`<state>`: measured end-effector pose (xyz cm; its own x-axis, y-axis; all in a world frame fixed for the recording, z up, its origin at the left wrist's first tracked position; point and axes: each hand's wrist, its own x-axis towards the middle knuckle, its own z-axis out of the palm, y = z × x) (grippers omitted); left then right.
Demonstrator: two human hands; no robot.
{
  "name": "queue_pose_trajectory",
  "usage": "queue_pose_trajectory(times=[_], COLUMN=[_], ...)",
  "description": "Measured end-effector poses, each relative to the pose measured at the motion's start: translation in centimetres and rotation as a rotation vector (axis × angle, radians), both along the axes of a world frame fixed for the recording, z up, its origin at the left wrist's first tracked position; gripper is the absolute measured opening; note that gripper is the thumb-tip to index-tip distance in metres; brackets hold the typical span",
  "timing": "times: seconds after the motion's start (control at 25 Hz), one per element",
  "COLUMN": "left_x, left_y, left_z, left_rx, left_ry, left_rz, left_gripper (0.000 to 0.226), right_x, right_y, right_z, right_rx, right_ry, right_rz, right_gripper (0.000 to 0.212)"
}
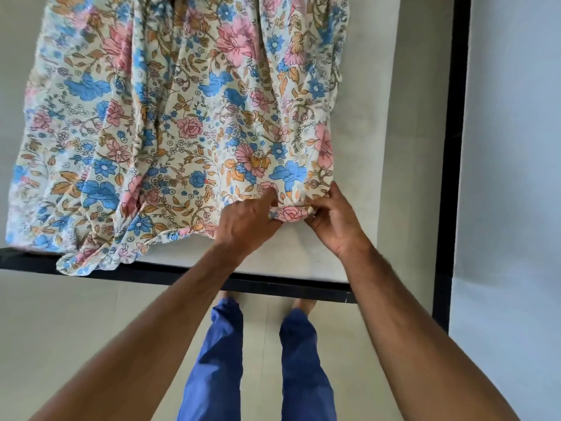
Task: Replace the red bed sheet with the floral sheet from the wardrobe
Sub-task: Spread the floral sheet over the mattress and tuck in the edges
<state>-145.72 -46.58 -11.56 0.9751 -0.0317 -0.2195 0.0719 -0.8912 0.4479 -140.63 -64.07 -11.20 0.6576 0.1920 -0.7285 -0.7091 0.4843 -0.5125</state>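
Floral sheet (pixel 170 123) cut off by the top edge, far end out of view. Fingertips of left hand (pixel 247 221) and right hand (pixel 335 220) tucked under the pinched hem. Mattress (pixel 367 147) largely covered beyond the grip. Feet half hidden behind the black bed frame (pixel 273 282).

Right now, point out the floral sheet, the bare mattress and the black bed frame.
floral sheet (pixel 170 123): head view, middle of the cloth.
bare mattress (pixel 403 147): head view, uncovered right side.
black bed frame (pixel 452 177): head view, right rail.
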Motion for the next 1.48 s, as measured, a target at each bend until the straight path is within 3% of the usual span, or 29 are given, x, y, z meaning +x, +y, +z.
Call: queue_pose_trajectory(times=[0.08, 0.16, 0.2, 0.28, 0.36, 0.48, 0.56, 0.72, 0.88, 1.0, 1.08, 1.16, 1.28, 1.36, 1.48], left_x=[0.3, 0.3, 0.6, 1.2, 1.7, 1.2, 0.4, -1.1, -1.5, -1.6, -1.8, -2.2, -4.1, -6.3, -9.5], left_y=[-1.1, -2.2, -2.5, -2.6, -2.4, -1.9, -1.6, -2.1, -3.1, -2.9, -2.8, -2.6, -1.3, -0.1, 1.3], left_z=[-0.3, -0.1, 0.1, 0.7, 0.6, 0.0, -0.8, -1.5, -0.8, -0.8, -1.0, -1.3, -2.3, -2.8, -3.0], left_rx=[0.027, -0.062, -0.211, -0.684, -0.954, -0.974, -0.936, -0.943, -1.067, -1.107, -1.062, -0.886, -0.373, -0.055, 0.064], left_ry=[-0.125, -0.103, 0.022, 0.307, 0.383, 0.397, 0.405, 0.436, 0.43, 0.461, 0.447, 0.342, 0.108, 0.099, 0.269], left_rz=[-0.205, -0.278, -0.193, 0.172, 0.419, 0.472, 0.517, 0.692, 0.78, 0.74, 0.615, 0.429, 0.261, 0.333, 0.694], left_gripper=[0.03, 0.028, 0.036, 0.054, 0.061, 0.058, 0.068, 0.06, 0.048, 0.048, 0.049, 0.047, 0.036, 0.05, 0.057], right_x=[-0.1, -0.1, -0.1, -0.3, -0.7, -1.3, -1.3, -1.6, -2.2, -2.9, -3.3, -3.5, -3.9, -4.2, -3.9], right_y=[0.7, 0.6, 0.2, -0.5, -1.0, -1.0, -0.8, 0.9, 2.6, 3.3, 3.2, 1.9, -2.8, -6.7, -11.6], right_z=[0.1, -0.1, -0.1, 0.1, 0.2, 0.2, 0.3, -0.2, -0.6, -0.5, -0.4, -0.6, -0.9, -0.8, 0.5], right_rx=[-0.092, -0.065, 0.015, 0.195, 0.249, 0.121, -0.015, -0.384, -0.352, -0.152, -0.013, 0.029, -0.056, -0.166, -0.276], right_ry=[-0.007, -0.004, 0.004, 0.052, 0.108, 0.089, 0.043, -0.053, -0.056, 0.091, 0.125, 0.107, 0.13, 0.21, 0.293], right_rz=[0.043, -0.015, -0.06, -0.115, -0.064, 0.138, 0.293, 0.559, 0.491, 0.378, 0.281, 0.135, -0.002, 0.007, 0.027], right_gripper=[0.058, 0.052, 0.043, 0.025, 0.022, 0.034, 0.028, 0.019, 0.019, 0.024, 0.022, 0.018, 0.023, 0.028, 0.025])
